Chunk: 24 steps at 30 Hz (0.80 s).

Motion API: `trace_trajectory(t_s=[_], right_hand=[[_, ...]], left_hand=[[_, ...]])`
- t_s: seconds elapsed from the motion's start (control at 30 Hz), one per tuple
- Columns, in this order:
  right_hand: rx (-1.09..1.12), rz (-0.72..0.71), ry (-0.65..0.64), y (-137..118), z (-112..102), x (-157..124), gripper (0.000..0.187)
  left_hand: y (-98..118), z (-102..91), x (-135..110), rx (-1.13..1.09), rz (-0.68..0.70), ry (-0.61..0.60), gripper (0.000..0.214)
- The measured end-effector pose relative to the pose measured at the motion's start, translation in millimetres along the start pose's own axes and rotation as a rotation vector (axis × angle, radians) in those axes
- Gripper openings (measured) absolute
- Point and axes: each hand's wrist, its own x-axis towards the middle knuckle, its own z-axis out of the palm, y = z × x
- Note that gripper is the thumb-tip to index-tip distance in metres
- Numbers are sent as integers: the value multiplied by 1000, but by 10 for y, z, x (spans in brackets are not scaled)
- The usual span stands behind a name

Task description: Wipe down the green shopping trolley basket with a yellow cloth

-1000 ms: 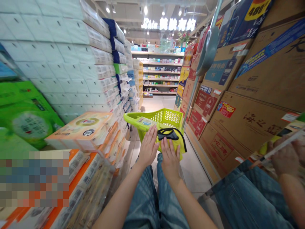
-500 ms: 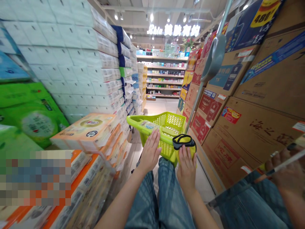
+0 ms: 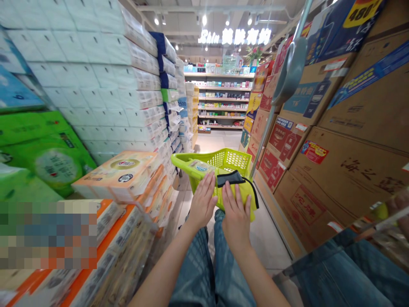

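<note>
My left hand (image 3: 203,200) stands flat and upright at the near rim of a lime-green plastic shopping basket (image 3: 228,161), its fingertips beside a lime-green fabric item with black trim (image 3: 244,198). My right hand (image 3: 235,215) lies over that fabric, fingers spread, pressing it against the basket's near side. A clear-wrapped package (image 3: 201,167) sits inside the basket by its left end. The basket's lower part is hidden behind my hands and the fabric.
Tall stacks of wrapped tissue packs (image 3: 111,98) line the left. Large cardboard cartons (image 3: 348,170) stand on the right, beside a metal pole with a grey round fitting (image 3: 289,66). Lower right, a mirror (image 3: 345,268) reflects jeans and a hand. Stocked shelves (image 3: 222,100) end the aisle.
The fabric was bunched in my right hand half a second ago and now lies flatter. My right hand has moved left, closer to my left hand.
</note>
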Motion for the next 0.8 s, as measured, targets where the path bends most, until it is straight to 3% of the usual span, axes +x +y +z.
trace_trajectory(t_s=[0.13, 0.27, 0.6, 0.8], right_hand=[[-7, -29, -21, -65, -26, 103, 69], [-4, -31, -17, 3, -38, -18, 73], [307, 244, 162, 424, -51, -180, 85], [122, 207, 128, 215, -22, -190, 83]], left_hand=[[-11, -29, 5, 28, 13, -2, 60], [-5, -54, 10, 16, 19, -20, 59], [-5, -18, -12, -4, -19, -29, 59], [12, -37, -3, -1, -27, -25, 58]])
